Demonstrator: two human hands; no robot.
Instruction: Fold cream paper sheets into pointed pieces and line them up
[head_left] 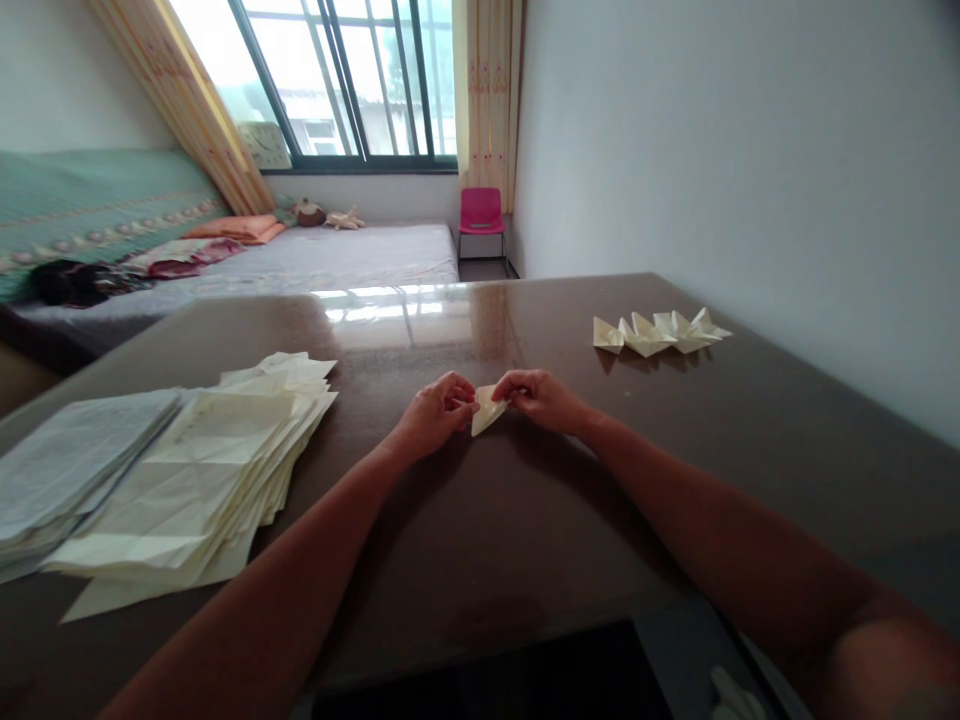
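Just above the middle of the brown table (480,540), a small folded piece of cream paper (486,412) is held between both hands. My left hand (441,412) pinches its left edge, fingers curled. On the opposite side my right hand (541,396) grips the upper right edge between thumb and fingers. One corner of the paper points down toward me. Farther off to the right stands a row of several folded paper pieces (660,333) in the same cream colour, with pointed tips.
On the left lie a fanned stack of creased cream sheets (202,450) and a stack of greyish printed paper (82,450). A white wall (735,150) runs along the right. Beyond the table are a bed (360,250) and a pink chair (481,212).
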